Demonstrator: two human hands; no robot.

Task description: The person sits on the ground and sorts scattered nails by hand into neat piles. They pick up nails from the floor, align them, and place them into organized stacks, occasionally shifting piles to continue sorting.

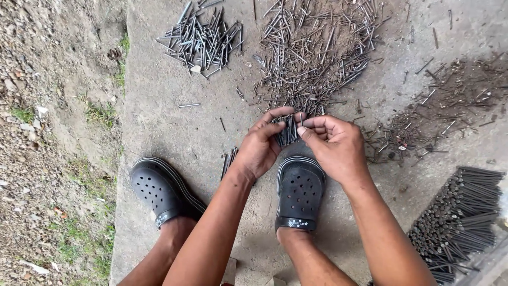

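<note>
I'm looking down between my knees at a concrete slab (174, 137), and both hands meet just past the toe of my right clog (300, 191). My left hand (260, 145) curls round a small bundle of nails (287, 130), fingers wrapped and pressed together on its left side, thumb over the top. My right hand (336, 145) comes in from the right, thumb and forefinger pinching at the bundle's upper end, the other fingers folded behind. The bundle stands nearly upright between the two hands, just near of the big loose heap of nails (317, 50) that spreads across the far middle of the slab. These are thin steel shanks, stiff and hard, light one by one but dense once gathered; smooth, so I judge they'd slide lengthwise out of a loose grip, and the points can prick. Best hold is round the middle of the shanks, squeezing sideways, heads kept level. A tidier far-left pile (200, 39), a rusty scatter (444, 103) on the right, a stacked row of long nails (460, 222) near right, my left clog (161, 191) at the slab's edge, dirt and grass (53, 132) beyond
</note>
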